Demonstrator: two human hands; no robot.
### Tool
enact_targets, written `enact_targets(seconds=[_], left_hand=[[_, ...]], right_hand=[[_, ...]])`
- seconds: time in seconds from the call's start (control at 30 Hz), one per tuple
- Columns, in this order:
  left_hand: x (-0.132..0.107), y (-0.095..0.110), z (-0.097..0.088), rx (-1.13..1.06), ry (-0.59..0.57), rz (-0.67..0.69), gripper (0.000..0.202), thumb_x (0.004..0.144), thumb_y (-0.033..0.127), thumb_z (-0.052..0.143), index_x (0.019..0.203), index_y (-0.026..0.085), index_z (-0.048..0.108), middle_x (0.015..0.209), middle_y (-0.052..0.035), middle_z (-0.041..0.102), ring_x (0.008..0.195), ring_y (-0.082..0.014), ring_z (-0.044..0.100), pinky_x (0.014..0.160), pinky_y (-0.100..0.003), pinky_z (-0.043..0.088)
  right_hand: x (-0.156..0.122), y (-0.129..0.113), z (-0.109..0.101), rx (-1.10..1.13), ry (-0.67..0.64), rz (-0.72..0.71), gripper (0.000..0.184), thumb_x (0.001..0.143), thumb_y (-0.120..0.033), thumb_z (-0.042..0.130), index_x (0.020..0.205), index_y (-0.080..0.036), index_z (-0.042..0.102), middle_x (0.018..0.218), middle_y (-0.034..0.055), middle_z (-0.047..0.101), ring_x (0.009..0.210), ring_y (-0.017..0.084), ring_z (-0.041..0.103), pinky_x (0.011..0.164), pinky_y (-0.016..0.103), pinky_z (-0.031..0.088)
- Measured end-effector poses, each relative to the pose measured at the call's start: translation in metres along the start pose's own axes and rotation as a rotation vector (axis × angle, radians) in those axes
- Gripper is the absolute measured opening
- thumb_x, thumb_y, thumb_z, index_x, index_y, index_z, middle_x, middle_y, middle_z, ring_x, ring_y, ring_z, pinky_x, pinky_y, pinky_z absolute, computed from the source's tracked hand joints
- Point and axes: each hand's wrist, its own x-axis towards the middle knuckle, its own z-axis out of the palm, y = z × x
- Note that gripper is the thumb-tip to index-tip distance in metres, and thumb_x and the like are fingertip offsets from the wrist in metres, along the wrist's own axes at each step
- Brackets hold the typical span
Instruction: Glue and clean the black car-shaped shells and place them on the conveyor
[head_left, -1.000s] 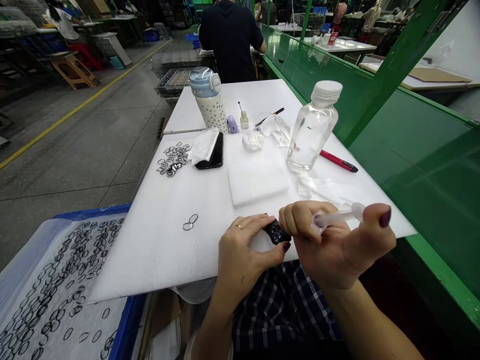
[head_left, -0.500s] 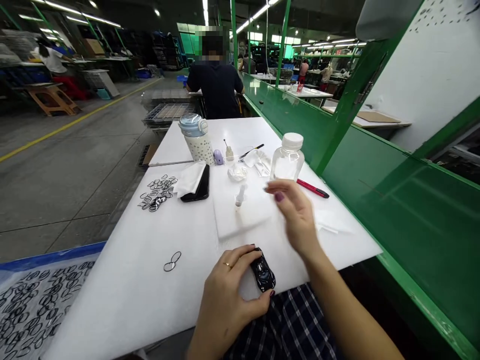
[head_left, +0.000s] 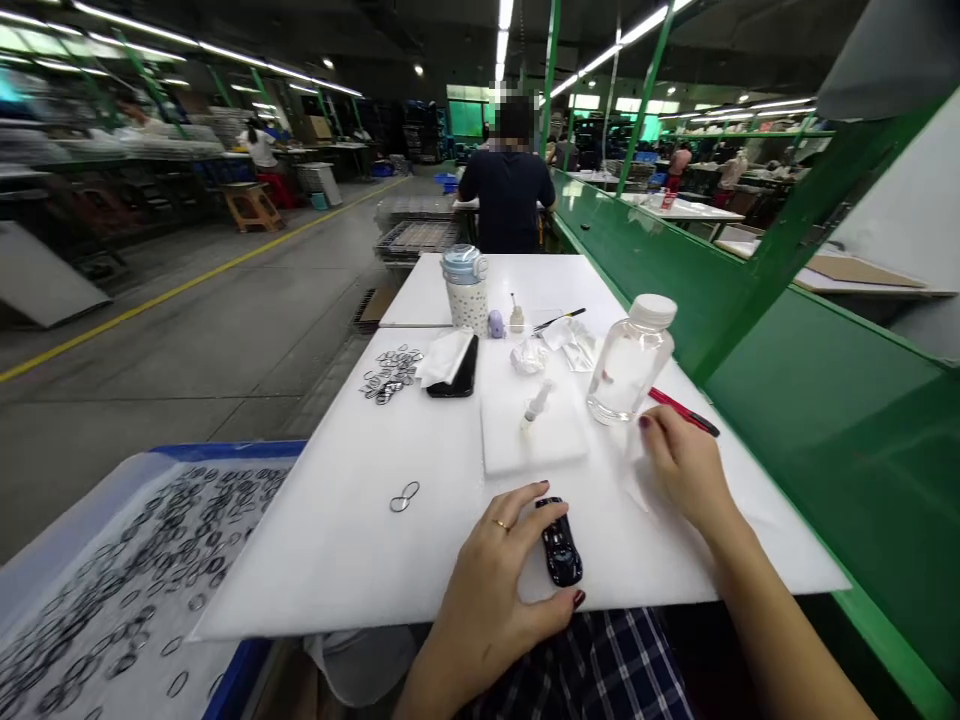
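Observation:
A glossy black toy car (head_left: 561,545) lies on the white foam sheet near the table's front edge. My left hand (head_left: 502,570) holds it, fingers at its far end and thumb at its near end. To the right, my right hand (head_left: 690,470) is closed in a pinch on a thin white tissue (head_left: 637,475), partly blurred and hard to tell from the table. Just beyond that hand stands a clear bottle (head_left: 630,365) with a white cap, liquid inside. A small dropper-like tube (head_left: 537,402) rests on a white foam pad (head_left: 525,455) past the car.
Two thin black rings (head_left: 405,497) lie left of my left hand. Farther back are a pile of rings (head_left: 390,375), a phone (head_left: 461,375) under tissue, a lidded cup (head_left: 465,290) and a red pen-like tool (head_left: 684,411). A blue-edged tray (head_left: 225,455) of rings stands at left. Another person (head_left: 514,195) sits ahead.
My right hand has come down from above the foam pad to the tissue at right and closed on it. My left hand stays on the toy car. The view has turned left.

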Motion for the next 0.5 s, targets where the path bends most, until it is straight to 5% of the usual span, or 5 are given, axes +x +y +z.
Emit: enact_targets(seconds=[0.13,0.27,0.4,0.5], left_hand=[[-0.009,-0.019,-0.025,-0.033,0.210,-0.084,0.026,0.086,0.030,0.059,0.109,0.027,0.069,0.119,-0.0043,0.066,0.111,-0.0219,0.061,0.099,-0.037,0.049],[-0.021,-0.054,-0.060,0.310,0.581,-0.302,0.026,0.085,0.036,0.055,0.095,0.023,0.074,0.102,-0.0063,0.072,0.099,-0.0278,0.064,0.089,-0.043,0.050],[-0.027,-0.072,-0.079,0.437,0.505,-0.363,0.028,0.084,0.041,0.055,0.093,0.026,0.077,0.106,-0.0051,0.072,0.097,-0.0295,0.065,0.087,-0.045,0.051],[-0.029,-0.074,-0.081,0.480,0.510,-0.314,0.026,0.085,0.040,0.055,0.088,0.028,0.077,0.101,-0.0035,0.074,0.093,-0.0271,0.067,0.084,-0.041,0.052]], right_hand=[[-0.007,0.008,-0.003,0.014,-0.004,0.092,0.039,0.093,-0.047,0.044,0.064,-0.020,0.044,0.049,-0.0039,0.038,0.049,0.014,0.035,0.054,0.030,0.025],[-0.011,0.011,-0.003,0.247,-0.067,0.196,0.050,0.088,-0.058,0.049,0.057,-0.020,0.040,0.053,-0.0039,0.027,0.052,0.012,0.026,0.052,0.029,0.021],[-0.012,0.012,-0.005,0.402,-0.044,0.326,0.054,0.085,-0.063,0.053,0.056,-0.019,0.038,0.054,-0.0033,0.028,0.053,0.012,0.026,0.049,0.028,0.019],[-0.013,0.012,-0.008,0.417,-0.103,0.328,0.047,0.081,-0.056,0.062,0.056,-0.019,0.049,0.054,-0.0025,0.036,0.053,0.011,0.030,0.049,0.027,0.022]])
